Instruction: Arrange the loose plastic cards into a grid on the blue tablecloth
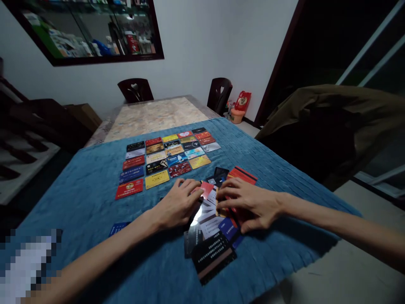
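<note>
A loose heap of plastic cards lies face-up and face-down on the blue cloth, with a black card [214, 256] at its near edge. My left hand [179, 203] rests on the heap's left side, fingers bent and fingertips touching a pinkish-red card [206, 190]. On the right side, my right hand [248, 202] lies over red and yellow-edged cards, its fingers spread. White cards [210, 223] and a blue card [228, 229] show between and below the hands. Beyond them, several cards are laid out in rows, including a yellow card [157, 179] and a red card [129, 188].
The blue cloth [85, 185] covers the near part of a patterned table [158, 113]. A single blue card [118, 228] lies partly behind my left forearm. Dark chairs [136, 89] stand at the far end. Draped brown fabric [341, 99] hangs at the right.
</note>
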The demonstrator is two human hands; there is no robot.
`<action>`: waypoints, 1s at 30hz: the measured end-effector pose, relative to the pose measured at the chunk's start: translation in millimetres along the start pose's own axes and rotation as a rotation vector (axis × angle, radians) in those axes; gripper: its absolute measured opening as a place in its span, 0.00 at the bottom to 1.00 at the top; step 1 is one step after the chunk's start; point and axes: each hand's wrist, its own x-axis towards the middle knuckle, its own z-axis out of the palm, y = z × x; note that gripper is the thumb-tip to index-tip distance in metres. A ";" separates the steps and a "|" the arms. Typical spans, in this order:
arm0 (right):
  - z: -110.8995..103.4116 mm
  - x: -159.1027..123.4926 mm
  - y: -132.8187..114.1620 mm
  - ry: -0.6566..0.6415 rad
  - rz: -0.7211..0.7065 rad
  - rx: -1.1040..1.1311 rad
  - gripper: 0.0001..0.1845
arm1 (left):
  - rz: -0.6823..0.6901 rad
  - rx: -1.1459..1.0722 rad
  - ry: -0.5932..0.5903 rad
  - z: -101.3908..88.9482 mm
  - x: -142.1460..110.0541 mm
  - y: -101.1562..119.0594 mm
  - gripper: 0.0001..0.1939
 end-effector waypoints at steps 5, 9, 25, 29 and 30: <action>15.9 -9.4 -10.6 0.014 -0.023 -0.032 0.37 | -0.036 -0.036 0.087 3.1 -7.6 2.4 0.15; 26.3 5.9 -5.8 0.057 -0.040 -0.131 0.34 | -0.074 -0.064 0.202 0.6 -15.9 3.3 0.16; 53.1 99.8 32.1 0.127 -0.117 -0.241 0.26 | 0.328 -0.177 -0.052 2.4 -25.0 54.5 0.17; 52.0 107.3 31.6 0.129 -0.095 -0.214 0.25 | 0.422 -0.155 -0.166 12.9 -19.8 66.8 0.23; 50.5 106.0 31.1 0.130 -0.087 -0.201 0.25 | 0.430 -0.151 -0.171 13.0 -18.7 66.9 0.22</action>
